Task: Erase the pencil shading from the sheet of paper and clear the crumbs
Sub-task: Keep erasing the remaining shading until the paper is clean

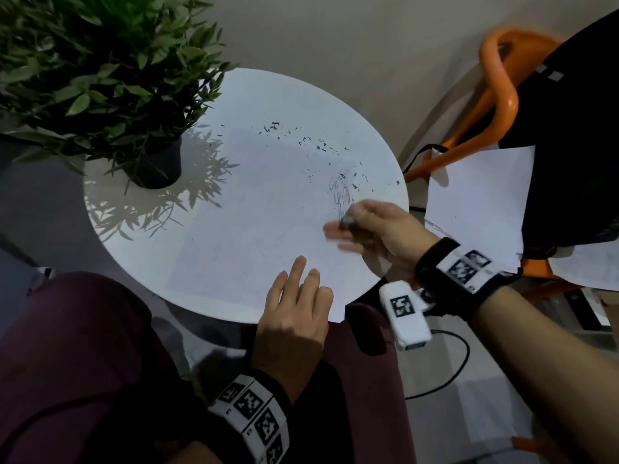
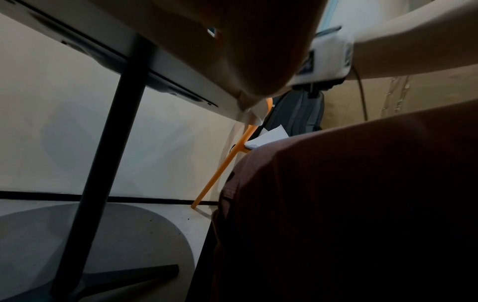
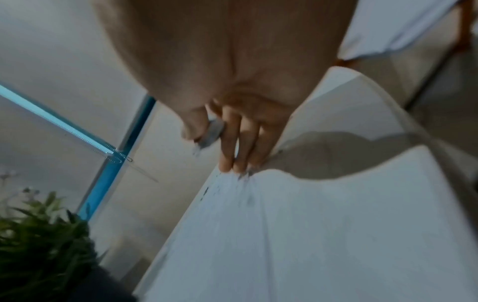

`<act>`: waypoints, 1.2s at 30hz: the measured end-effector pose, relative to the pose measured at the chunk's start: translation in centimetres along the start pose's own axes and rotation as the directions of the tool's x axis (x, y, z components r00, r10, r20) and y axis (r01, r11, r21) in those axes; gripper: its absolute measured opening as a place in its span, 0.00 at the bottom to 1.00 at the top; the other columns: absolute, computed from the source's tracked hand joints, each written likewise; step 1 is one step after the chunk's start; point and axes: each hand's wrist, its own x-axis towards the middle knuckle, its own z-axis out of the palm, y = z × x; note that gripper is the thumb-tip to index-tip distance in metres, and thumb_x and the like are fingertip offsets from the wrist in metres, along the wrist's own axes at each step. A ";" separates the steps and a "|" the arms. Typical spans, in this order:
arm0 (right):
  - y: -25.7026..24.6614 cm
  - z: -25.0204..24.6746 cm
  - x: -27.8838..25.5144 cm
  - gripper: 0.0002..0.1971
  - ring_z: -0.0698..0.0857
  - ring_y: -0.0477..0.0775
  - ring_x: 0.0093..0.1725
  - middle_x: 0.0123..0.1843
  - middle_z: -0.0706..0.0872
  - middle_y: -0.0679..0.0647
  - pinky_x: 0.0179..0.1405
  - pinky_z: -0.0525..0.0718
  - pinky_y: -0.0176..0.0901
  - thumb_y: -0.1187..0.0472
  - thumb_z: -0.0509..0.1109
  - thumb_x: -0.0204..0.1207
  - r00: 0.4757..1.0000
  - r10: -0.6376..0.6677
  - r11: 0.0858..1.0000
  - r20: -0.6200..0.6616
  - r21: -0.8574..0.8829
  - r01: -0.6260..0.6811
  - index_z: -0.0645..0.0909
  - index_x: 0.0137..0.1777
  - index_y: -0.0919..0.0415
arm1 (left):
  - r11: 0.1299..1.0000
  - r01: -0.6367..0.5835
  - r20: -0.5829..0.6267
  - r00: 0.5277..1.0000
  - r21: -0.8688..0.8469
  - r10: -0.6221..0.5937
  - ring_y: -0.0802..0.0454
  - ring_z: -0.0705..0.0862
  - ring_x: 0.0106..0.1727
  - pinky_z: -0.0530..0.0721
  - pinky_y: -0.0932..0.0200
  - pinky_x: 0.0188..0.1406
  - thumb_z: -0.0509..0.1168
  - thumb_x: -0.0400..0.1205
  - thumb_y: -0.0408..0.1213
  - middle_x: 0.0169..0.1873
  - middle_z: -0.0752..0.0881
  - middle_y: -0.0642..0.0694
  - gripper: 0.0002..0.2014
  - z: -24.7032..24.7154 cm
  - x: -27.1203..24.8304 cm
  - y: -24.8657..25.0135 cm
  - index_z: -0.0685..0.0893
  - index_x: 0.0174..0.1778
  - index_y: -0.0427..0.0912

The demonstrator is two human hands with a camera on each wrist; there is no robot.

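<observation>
A white sheet of paper (image 1: pixel 254 209) lies on the round white table (image 1: pixel 254 92). A small patch of pencil shading (image 1: pixel 342 195) shows near the sheet's right side, with several dark eraser crumbs (image 1: pixel 311 142) scattered beyond it. My right hand (image 1: pixel 368 229) pinches a small grey eraser (image 1: pixel 346 222) just below the shading; the hand is blurred. The eraser (image 3: pixel 213 132) sits between thumb and fingers in the right wrist view. My left hand (image 1: pixel 294 306) lies flat with straight fingers on the sheet's near edge, holding nothing.
A potted green plant (image 1: pixel 100 78) stands at the table's left. To the right an orange chair (image 1: pixel 495 95) carries loose white sheets (image 1: pixel 479 202) and a dark bag (image 1: pixel 576 128). My knees in dark red trousers (image 1: pixel 83 363) sit under the near table edge.
</observation>
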 end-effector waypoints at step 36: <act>0.4 0.0 0.3 0.17 0.90 0.66 0.45 0.44 0.91 0.67 0.41 0.89 0.46 0.52 0.64 0.83 0.988 -0.114 0.993 -0.102 0.016 0.116 0.78 0.49 0.71 | 0.992 -0.041 0.667 0.743 0.122 -0.051 0.45 0.30 0.86 0.37 0.43 0.86 0.40 0.83 0.71 0.87 0.33 0.45 0.44 -5.6 9.5 -8.7 0.35 0.88 0.48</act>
